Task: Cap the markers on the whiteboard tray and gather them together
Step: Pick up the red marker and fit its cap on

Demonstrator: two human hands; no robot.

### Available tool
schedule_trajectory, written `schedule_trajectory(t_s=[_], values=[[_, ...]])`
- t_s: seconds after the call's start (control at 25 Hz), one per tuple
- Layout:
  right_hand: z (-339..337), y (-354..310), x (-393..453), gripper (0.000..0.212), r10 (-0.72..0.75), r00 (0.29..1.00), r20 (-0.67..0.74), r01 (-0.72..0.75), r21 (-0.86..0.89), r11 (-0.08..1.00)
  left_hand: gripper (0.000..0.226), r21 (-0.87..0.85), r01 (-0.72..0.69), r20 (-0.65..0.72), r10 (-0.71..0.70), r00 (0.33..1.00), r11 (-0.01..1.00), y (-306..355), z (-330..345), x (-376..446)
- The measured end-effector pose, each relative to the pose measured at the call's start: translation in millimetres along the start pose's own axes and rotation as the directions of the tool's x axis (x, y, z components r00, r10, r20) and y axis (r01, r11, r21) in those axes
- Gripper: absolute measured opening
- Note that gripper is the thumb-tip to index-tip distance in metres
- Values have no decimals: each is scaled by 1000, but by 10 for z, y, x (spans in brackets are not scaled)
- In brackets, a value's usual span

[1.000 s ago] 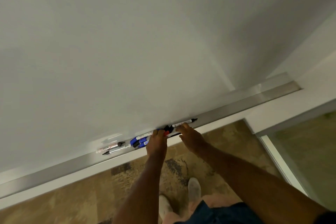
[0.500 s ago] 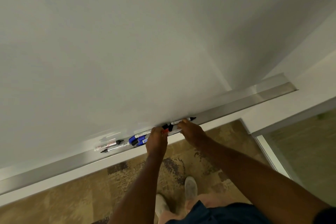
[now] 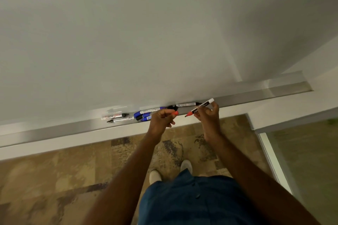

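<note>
right hand (image 3: 208, 115) pinched on the barrel of a red marker (image 3: 200, 107), uncapped, lifted clear of the whiteboard tray (image 3: 256, 97), bare tip aimed left and slightly down; left hand (image 3: 161, 118) curled shut on a small red cap (image 3: 176, 113), open end not readable from here; cap and tip near each other, not yet touching, just in front of the tray edge.

on the tray: a white marker with a black end (image 3: 186, 104) lying flat behind the hands; blue markers (image 3: 144, 115) bunched just left of the left hand; two slim black-tipped markers (image 3: 117, 117) further left, side by side, apparently uncapped.

likely step: joining cap to tip; most of the job probably still ahead, with several markers loose and spread along the tray.

risks from here: misaligned push, smearing red ink on the fingers or skidding the tip past the cap; cap held the wrong way round, hard to rule out; cap slipping from a shallow pinch and dropping to the carpet (image 3: 54, 179); half-seated cap popping off later if not pressed home; a knuckle brushing the tray and rolling the blue markers off the front lip.
</note>
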State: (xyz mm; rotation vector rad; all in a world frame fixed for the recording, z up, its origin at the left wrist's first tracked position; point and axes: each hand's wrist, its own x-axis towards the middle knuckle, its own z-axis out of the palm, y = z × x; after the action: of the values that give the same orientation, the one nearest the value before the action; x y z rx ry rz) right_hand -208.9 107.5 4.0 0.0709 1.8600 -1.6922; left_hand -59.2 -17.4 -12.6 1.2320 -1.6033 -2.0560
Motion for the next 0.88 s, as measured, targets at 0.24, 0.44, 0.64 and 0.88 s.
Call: schedule_trajectory(t_s=[0.24, 0.44, 0.64, 0.88], values=[[47, 19, -96, 66, -4, 999, -35, 6, 49, 999, 18, -16, 23, -4, -23, 1000, 1000, 27, 11, -54], [98, 76, -189, 58, 7, 1000, 20, -7, 44, 999, 18, -12, 30, 1, -30, 1000, 999, 41, 46, -96], [24, 98, -197, 47, 38, 998, 48, -40, 29, 999, 19, -83, 58, -3, -58, 998, 995, 25, -15, -80], [-5, 19, -160, 43, 33, 999, 21, -35, 80, 996, 21, -79, 87, -29, -90, 996, 993, -13, -51, -8]])
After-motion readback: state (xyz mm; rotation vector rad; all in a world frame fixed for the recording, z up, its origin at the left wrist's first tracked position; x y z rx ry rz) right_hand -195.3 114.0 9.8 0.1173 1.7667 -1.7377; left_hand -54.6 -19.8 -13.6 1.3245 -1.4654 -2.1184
